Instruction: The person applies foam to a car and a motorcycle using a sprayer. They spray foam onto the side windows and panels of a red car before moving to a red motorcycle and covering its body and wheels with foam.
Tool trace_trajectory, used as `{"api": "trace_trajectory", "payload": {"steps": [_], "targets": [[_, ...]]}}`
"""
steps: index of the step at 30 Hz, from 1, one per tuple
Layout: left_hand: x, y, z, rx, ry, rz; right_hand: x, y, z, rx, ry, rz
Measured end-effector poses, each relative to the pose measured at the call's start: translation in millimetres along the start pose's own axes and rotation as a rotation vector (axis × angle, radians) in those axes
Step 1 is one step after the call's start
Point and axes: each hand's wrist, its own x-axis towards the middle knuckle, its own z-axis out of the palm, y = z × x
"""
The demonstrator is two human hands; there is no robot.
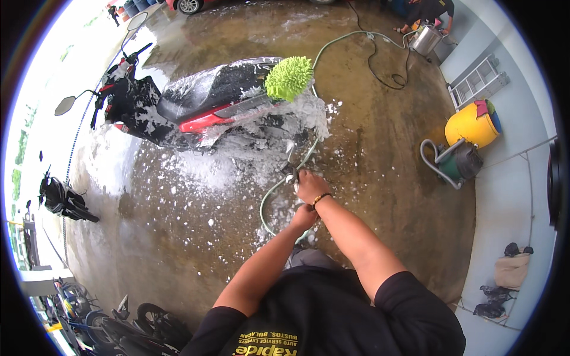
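Note:
A red and black motorcycle (196, 104) stands on wet concrete, covered in white foam. A lime green wash mitt (289, 77) rests on the rear of its seat. My right hand (310, 185) grips a spray nozzle (291, 171) on a pale green hose (270, 196), pointing toward the bike's rear. My left hand (304, 217) sits just below it, closed around the hose. Foam lies scattered on the floor around the bike.
A green vacuum (460, 161) and a yellow drum (472, 124) stand at the right wall, with a ladder (478, 80) behind. Another person crouches by a metal tank (426, 40) at the back. Parked motorcycles (62, 199) stand at the left and lower left.

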Motion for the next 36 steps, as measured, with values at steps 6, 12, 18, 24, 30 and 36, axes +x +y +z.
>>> {"api": "trace_trajectory", "payload": {"steps": [6, 12, 18, 24, 30, 36], "targets": [[7, -1, -21, -0.215, 0.082, -0.001, 17, -30, -11, -0.004, 0.009, -0.142], [-3, 29, -22, -0.279, 0.058, -0.033, 25, -13, 0, 0.047, 0.035, -0.037], [-2, -30, -13, -0.040, -0.024, -0.077, 4, 2, 31, 0.044, -0.035, 0.092], [-26, 2, -12, -0.040, 0.004, -0.183, -3, 8, 51, 0.067, -0.144, 0.128], [-31, -18, -28, -0.020, 0.004, -0.169, -16, -16, 42, 0.142, -0.099, -0.004], [-27, 19, -59, -0.163, 0.114, 0.156, 11, -63, -21, 0.195, 0.224, -0.257]]}}
